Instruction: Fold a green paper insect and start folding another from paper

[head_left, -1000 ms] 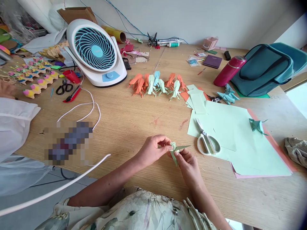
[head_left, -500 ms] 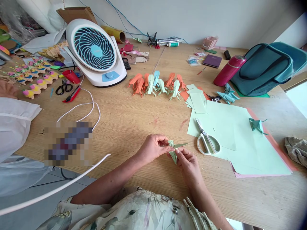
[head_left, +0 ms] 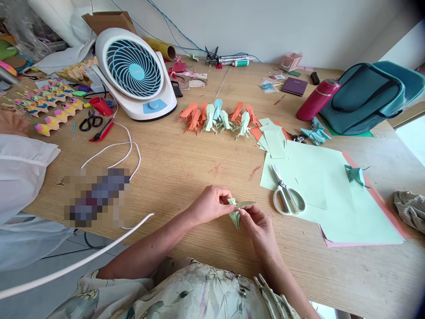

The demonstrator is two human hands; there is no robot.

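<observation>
Close to the near edge of the worktop, the left hand (head_left: 212,204) and the right hand (head_left: 260,227) pinch one small green paper fold (head_left: 236,213) between them, each grip closed on it. Its long tip points right, toward the scissors (head_left: 288,199).

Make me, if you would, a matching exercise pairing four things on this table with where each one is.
1 scissors
2 red flask
3 fan
4 folded green paper

A pinched between left hand and right hand
B on its side beside the teal bag
C lying on the pale green sheets
D upright, far left on the table

Pairs: 1-C, 2-B, 3-D, 4-A
</observation>
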